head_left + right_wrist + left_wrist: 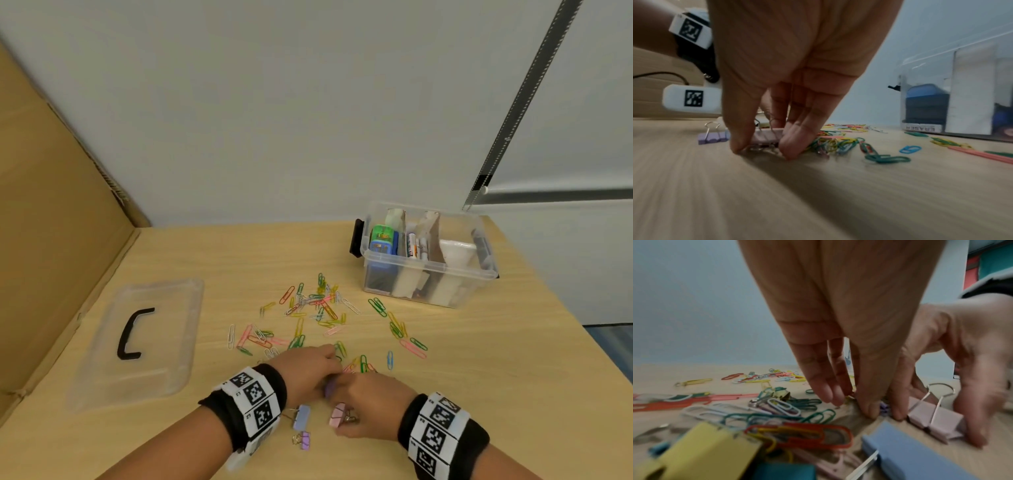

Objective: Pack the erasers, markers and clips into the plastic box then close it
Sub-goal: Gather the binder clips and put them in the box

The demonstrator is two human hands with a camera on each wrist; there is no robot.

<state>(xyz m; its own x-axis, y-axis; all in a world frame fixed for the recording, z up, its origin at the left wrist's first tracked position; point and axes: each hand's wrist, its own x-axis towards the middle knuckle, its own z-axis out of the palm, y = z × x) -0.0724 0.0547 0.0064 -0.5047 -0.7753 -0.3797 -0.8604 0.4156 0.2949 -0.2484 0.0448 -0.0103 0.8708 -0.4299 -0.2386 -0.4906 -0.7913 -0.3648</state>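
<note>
Your right hand (368, 407) pinches one pink binder clip (337, 414) between thumb and fingers. Your left hand (310, 365) nips a small purple clip (884, 408), mostly hidden. Just left of your fingers lie two more binder clips. Beyond your fingertips, paper clips (318, 308) scatter uncountably; farther right stands the open plastic box (428, 253).
</note>
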